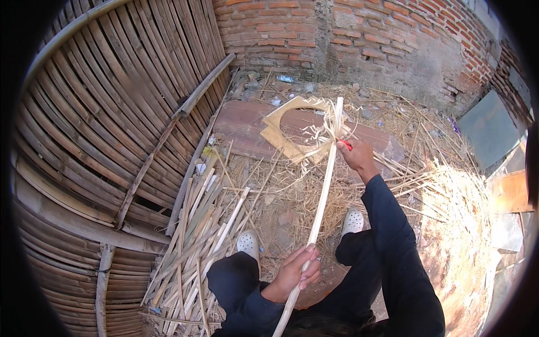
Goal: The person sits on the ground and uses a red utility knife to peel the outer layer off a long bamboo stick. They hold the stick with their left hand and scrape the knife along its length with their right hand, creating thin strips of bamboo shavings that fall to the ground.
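A long pale bamboo strip [321,209] slants up and away from me between my knees. My left hand [296,272] is wrapped round its near part, and the lower end runs out of view. Farther along, my right hand [359,156] grips a red-handled knife [345,145] against the strip; its blade is lost among the shavings. Thin curled shavings [321,130] bunch up there, some still attached to the strip. The strip's far end rises past them, over a light wooden board [273,124] with a large round cutout.
Under the board lies a brown slab [238,128]. Split bamboo strips [193,241] are heaped at left beside a slatted bamboo wall [112,106]. A brick wall [269,31] closes the back; a grey panel [487,129] leans at right. Shavings litter the ground round my white clogs [247,242].
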`<state>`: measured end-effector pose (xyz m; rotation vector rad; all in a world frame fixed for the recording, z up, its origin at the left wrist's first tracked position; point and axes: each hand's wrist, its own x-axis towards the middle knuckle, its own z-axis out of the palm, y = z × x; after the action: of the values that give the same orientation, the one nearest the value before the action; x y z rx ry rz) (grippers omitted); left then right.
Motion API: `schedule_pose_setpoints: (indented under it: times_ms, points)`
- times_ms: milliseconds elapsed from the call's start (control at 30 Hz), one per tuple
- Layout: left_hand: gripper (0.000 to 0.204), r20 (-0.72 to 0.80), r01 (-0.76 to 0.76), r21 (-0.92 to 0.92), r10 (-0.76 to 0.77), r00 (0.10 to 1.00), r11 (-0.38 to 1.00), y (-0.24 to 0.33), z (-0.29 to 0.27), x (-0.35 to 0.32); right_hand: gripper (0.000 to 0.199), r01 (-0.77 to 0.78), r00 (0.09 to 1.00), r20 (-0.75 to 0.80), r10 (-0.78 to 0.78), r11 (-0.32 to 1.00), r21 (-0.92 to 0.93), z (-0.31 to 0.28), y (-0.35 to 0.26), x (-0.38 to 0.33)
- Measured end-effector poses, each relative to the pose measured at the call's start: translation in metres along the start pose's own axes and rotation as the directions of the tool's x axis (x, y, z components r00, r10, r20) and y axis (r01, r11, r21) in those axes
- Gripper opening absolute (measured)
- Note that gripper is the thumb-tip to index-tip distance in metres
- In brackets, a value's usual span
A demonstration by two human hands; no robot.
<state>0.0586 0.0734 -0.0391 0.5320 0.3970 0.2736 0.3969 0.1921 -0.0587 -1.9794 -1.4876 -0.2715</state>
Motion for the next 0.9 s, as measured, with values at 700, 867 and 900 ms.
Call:
schedule_pose_setpoints:
  times_ms: [700, 867, 900]
  points:
    - [0.028, -0.229, -0.170, 0.000, 0.166, 0.959, 0.985, 0.025, -0.023, 0.000, 0.057, 0.373, 0.805, 0.345, -0.482, 0.864, 0.337, -0.012, -0.111, -0.083]
    - [0.027, -0.221, -0.177, -0.003, 0.172, 0.960, 0.984, 0.023, -0.024, -0.001, 0.052, 0.266, 0.901, 0.268, -0.342, 0.921, 0.283, 0.009, -0.094, -0.069]
    - [0.027, -0.211, -0.171, -0.021, 0.163, 0.964, 0.985, 0.022, -0.023, -0.002, 0.050, 0.258, 0.907, 0.259, -0.332, 0.924, 0.282, 0.012, -0.092, -0.070]
